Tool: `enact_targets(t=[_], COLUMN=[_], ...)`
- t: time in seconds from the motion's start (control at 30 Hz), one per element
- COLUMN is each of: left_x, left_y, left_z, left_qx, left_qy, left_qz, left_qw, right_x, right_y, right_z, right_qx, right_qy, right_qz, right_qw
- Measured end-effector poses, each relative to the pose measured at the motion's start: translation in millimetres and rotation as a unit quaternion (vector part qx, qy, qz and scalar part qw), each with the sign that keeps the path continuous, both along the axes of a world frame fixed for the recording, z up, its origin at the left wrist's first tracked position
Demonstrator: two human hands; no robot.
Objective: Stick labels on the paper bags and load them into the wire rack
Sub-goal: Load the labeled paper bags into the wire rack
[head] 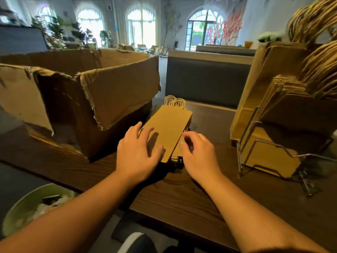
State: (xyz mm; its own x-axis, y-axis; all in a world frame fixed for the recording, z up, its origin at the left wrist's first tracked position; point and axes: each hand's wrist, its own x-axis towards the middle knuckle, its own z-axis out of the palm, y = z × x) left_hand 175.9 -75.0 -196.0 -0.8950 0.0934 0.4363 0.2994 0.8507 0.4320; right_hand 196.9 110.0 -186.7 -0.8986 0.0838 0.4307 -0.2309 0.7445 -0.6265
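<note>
Paper bags [168,131] — a flat stack of smooth brown kraft ones, long and rectangular, with twisted paper-cord handles curling off the far end — lie on the dark wood-grain table [182,194] right in front of us, between the cardboard box [82,99] and the wire rack [264,161]. Under the near end of the stack we see a small dark object, too shadowed to identify.

Our left hand [137,152] rests flat on the top bag's left side, fingers spread and straight, gripping nothing. Our right hand [197,154] sits at the stack's right edge with fingers loosely curled; whether the fingertips actually pinch the bag edges we cannot tell.

The box is large, open-topped corrugated board with torn, ragged flaps and a frayed rim. The rack is thin bent metal rod, standing on the table to the right, and already holds upright rows of folded brown bags, their ropy handles fanning out above.

At lower left, beside the table, a pale green round bin [27,207] holds crumpled white scraps.
</note>
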Motion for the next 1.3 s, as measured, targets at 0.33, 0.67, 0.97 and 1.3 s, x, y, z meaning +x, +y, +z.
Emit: enact_targets(t=[0.33, 0.67, 0.97, 1.3], left_x=[3.4, 0.5, 3.1, -0.1], left_y=[2.0, 1.7, 2.9, 6.0], left_z=[-10.5, -17.1, -17.1, -19.1], left_qx=[0.023, 0.023, -0.013, -0.024], left_qy=[0.043, 0.082, 0.112, 0.153], left_qz=[-0.055, -0.069, -0.104, -0.099], left_qw=[0.997, 0.994, 0.988, 0.983], right_x=[4.1, 4.1, 0.5, -3.5], right_y=[10.7, 18.7, 17.7, 23.1], right_z=[-7.7, 1.2, 3.0, 9.7], right_qx=[-0.2, -0.541, -0.724, -0.68], right_qy=[-0.093, -0.146, -0.176, -0.247], right_qz=[0.022, 0.062, 0.159, 0.173], right_qw=[0.975, 0.826, 0.648, 0.668])
